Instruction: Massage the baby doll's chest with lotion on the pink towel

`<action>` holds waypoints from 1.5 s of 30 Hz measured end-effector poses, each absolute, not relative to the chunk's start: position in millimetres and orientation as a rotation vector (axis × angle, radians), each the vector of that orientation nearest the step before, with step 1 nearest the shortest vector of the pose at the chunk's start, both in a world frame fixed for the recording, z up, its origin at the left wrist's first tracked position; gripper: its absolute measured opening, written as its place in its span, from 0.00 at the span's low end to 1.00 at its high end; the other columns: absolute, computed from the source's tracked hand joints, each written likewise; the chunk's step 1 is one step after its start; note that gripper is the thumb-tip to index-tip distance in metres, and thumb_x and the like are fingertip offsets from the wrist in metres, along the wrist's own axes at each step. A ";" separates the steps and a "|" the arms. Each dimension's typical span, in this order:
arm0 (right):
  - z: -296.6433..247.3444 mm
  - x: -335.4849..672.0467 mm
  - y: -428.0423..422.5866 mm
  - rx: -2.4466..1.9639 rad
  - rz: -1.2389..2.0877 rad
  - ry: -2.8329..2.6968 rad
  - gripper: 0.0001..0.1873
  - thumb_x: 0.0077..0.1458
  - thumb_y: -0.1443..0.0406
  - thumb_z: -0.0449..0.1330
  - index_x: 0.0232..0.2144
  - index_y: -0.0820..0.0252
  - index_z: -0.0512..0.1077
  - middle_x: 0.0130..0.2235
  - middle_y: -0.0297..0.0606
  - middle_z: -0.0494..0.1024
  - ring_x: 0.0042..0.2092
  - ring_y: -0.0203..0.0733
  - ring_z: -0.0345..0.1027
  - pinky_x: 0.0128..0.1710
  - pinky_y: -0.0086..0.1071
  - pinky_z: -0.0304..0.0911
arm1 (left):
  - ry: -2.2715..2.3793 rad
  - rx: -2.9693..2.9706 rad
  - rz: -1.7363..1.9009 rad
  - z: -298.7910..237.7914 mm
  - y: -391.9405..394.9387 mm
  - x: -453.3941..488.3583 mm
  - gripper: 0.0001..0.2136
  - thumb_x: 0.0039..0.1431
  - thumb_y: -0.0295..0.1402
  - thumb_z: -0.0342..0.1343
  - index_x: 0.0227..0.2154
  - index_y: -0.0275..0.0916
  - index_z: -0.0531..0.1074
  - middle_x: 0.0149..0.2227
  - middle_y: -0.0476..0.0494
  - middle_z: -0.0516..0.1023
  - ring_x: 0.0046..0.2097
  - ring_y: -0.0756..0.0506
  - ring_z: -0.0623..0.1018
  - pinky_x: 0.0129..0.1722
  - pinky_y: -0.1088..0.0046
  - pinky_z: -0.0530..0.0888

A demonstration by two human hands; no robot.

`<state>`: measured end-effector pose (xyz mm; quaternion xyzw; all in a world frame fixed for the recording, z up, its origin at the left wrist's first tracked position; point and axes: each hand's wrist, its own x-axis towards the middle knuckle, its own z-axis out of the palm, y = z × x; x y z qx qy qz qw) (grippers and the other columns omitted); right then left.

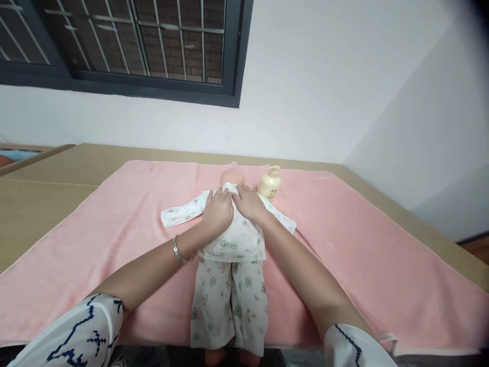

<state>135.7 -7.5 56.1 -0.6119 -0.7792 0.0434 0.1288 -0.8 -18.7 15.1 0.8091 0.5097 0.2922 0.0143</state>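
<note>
A baby doll [231, 178] in a white printed shirt [234, 239] and matching trousers [229, 300] lies on its back on a pink towel [114, 229], head away from me. My left hand [217, 210] rests flat on the doll's upper chest, fingers together and stretched toward the neck. My right hand [249, 203] lies flat beside it on the right side of the chest. Neither hand holds anything. A silver bangle [178, 250] sits on my left wrist. The doll's feet hang over the near edge.
A cream pump bottle [269, 184] stands upright on the towel just right of the doll's head, close to my right hand. The towel covers a tan table [46, 193] set against a white wall, with a barred window [126, 46] above.
</note>
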 end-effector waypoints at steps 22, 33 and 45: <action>50.5 141.4 -0.5 -1.851 0.143 -2.222 0.29 0.70 0.61 0.41 0.67 0.71 0.57 0.69 0.55 0.59 0.70 0.54 0.50 0.69 0.50 0.44 | 1.507 2.561 0.901 10.6 -24.3 -4.2 0.23 0.67 0.30 0.42 0.62 0.31 0.65 0.67 0.35 0.66 0.69 0.36 0.62 0.69 0.51 0.58; 70.6 127.1 -41.0 -1.715 0.214 -2.362 0.28 0.69 0.61 0.42 0.65 0.67 0.64 0.67 0.48 0.63 0.70 0.54 0.52 0.68 0.46 0.49 | 1.603 2.351 0.898 1.4 7.1 -21.0 0.25 0.70 0.37 0.37 0.62 0.32 0.65 0.65 0.32 0.67 0.67 0.34 0.64 0.65 0.47 0.61; 38.3 152.5 2.0 -1.763 0.200 -2.104 0.29 0.69 0.54 0.44 0.63 0.64 0.65 0.63 0.49 0.69 0.63 0.54 0.62 0.63 0.45 0.55 | 1.656 2.338 0.904 1.6 1.2 -21.4 0.25 0.69 0.41 0.40 0.62 0.32 0.64 0.65 0.31 0.66 0.67 0.32 0.63 0.65 0.49 0.60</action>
